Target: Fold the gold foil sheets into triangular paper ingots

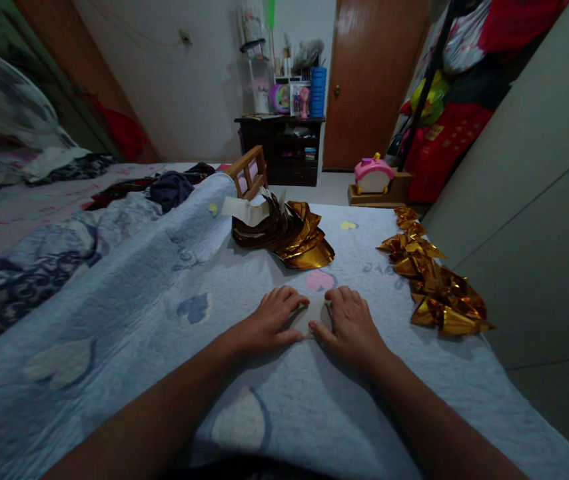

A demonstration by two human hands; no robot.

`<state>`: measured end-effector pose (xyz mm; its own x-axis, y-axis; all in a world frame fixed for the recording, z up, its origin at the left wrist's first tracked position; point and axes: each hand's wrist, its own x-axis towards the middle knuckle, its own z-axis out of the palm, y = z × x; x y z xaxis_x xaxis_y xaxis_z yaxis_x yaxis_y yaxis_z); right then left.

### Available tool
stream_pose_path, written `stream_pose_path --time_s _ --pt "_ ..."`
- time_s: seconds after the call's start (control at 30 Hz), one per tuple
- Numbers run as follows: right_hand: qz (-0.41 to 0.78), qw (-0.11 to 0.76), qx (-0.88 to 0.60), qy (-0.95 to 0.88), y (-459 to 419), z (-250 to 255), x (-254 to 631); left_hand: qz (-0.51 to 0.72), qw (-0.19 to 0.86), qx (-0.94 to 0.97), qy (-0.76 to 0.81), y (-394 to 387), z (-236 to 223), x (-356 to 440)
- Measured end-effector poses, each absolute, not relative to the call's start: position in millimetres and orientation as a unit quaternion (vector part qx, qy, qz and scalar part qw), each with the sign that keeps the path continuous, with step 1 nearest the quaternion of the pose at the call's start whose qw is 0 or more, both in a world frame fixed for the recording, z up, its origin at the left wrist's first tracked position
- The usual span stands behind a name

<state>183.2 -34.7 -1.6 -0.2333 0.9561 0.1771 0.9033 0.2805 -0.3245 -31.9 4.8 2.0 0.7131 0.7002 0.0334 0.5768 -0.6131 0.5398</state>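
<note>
A small pale sheet of paper (316,309) lies on the light blue quilt (244,427) between my two hands. My left hand (275,320) holds its left side, thumb and index finger curved onto the paper. On the opposite side, my right hand (352,323) grips the sheet with bent fingers, the thumb near its lower edge. Both hands cover parts of the paper. Beyond them sits a fanned stack of gold foil paper (309,245), some sheets showing pale backs. To the right, folded gold foil pieces (432,280) form a heaped row along the quilt's edge.
Bunched clothes (169,190) lie on the left, beside a small wooden rail (249,175). A dark cabinet (282,150) stands against the back wall, near a wooden door (377,80). A pink and white toy (373,177) rests past the quilt's far edge. A pale panel (539,220) borders the right side.
</note>
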Motion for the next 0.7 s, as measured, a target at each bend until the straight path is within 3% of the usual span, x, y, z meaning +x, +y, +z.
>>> stream_pose_path --time_s 0.2,0.53,0.7 --pt "0.13 0.254 -0.603 -0.745 -25 -4 202 0.167 0.275 0.878 0.354 5 0 -34" --pt "0.351 0.338 -0.511 -0.708 -20 10 209 0.222 0.332 0.841 0.364 8 -3 -36" --pt "0.377 0.41 -0.474 -0.682 -20 11 210 0.251 0.382 0.814 0.359 5 2 -36"
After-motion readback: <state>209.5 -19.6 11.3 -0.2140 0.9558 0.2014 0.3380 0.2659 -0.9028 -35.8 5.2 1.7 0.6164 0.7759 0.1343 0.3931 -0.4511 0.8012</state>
